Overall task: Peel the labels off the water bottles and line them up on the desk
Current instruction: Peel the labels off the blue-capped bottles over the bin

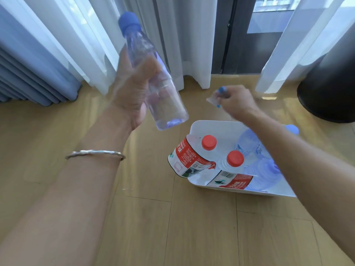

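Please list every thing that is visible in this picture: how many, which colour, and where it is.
bare bottle: 1, clear with blue cap, held up at left, tilted
label: 1, whitish and blue, crumpled, above the bin
red-cap bottles: 2, clear with red-white labels, upright in bin
blue-cap bottles: at least 2, bluish clear, right side of bin, partly hidden by the arm
bin: 1, white, on floor
floor: light brown wood
curtains: white at back, blue-grey far left
black object: 1, round, right edge
bracelet: 1, silver, left wrist
left hand: grips bare bottle
right hand: pinches label
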A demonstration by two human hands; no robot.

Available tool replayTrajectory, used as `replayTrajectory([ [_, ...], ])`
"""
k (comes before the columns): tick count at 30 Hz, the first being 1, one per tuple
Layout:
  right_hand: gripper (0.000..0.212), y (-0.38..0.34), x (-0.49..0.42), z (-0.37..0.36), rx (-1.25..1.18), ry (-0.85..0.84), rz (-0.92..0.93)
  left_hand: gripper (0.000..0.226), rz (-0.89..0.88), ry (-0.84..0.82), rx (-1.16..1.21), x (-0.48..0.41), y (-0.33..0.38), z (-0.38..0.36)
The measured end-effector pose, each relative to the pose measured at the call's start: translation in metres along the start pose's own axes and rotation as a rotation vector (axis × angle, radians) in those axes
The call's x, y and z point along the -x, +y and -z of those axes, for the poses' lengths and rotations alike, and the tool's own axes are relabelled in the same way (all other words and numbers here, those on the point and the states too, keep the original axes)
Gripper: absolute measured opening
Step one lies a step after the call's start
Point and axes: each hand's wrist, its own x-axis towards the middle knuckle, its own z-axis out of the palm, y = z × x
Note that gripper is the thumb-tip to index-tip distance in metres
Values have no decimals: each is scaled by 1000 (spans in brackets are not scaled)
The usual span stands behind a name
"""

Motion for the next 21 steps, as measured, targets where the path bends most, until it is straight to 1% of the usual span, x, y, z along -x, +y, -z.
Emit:
replayTrajectory([
  [2, 20, 7, 2, -21, 238, -22, 111, 34, 43, -23, 4, 6, -7, -7],
  [4, 23, 17, 2, -34, 386, -23, 156, 40, 79, -50, -22, 12, -12, -10],
  [6, 23, 26, -2, -38, 439, -22, 178, 51, 107, -64, -46, 16, -12, -11],
  [8, 24, 35, -6, -41, 484, -60, 181, 63, 128, -66, -53, 18, -11, -10],
  [9, 25, 39, -6, -42, 510, -83, 167, 65, 131, -66, -55, 19, -9, -10],
  [12, 26, 48, -5, -42, 555, -186, 96, 58, 125, -66, -32, 21, -2, -12],
  [15, 26, 41, -2, -38, 564, -350, 55, 47, 122, -59, -23, 20, 1, -14],
  [18, 38, 36, 4, -34, 584, -417, 84, 50, 138, -61, -19, 21, 1, -18],
  [21, 60, 36, 9, -32, 630, -481, 156, 54, 149, -75, -20, 23, -2, -22],
])
